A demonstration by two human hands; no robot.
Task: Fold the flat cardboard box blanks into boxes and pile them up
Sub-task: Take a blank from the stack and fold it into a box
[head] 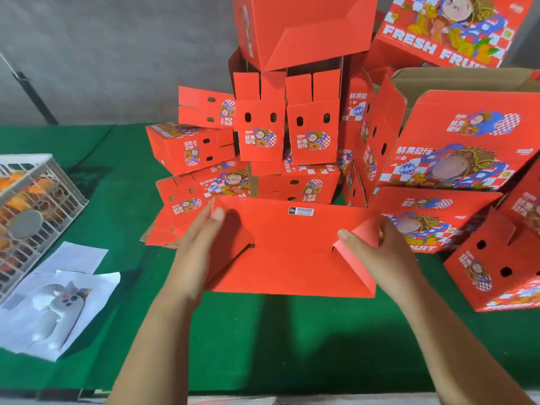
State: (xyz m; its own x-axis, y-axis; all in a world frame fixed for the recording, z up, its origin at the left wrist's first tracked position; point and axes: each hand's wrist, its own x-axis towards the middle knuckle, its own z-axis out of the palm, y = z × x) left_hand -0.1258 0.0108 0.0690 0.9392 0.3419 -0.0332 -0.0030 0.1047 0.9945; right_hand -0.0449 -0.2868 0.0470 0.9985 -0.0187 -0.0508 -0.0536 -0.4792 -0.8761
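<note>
Mid-desk, near its front edge, our left hand [201, 244] and right hand [377, 252] each hold a side flap of the half-folded box [292, 258], grip closed on card; an uneven push could buckle it into the leaning pile [289, 135] behind.

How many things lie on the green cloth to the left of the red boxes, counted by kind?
White plastic crate with orange fruit inside: 1
White paper sheets, overlapping each other: 2 at least
White toy figure lying on the paper: 1
Total: 4
</note>
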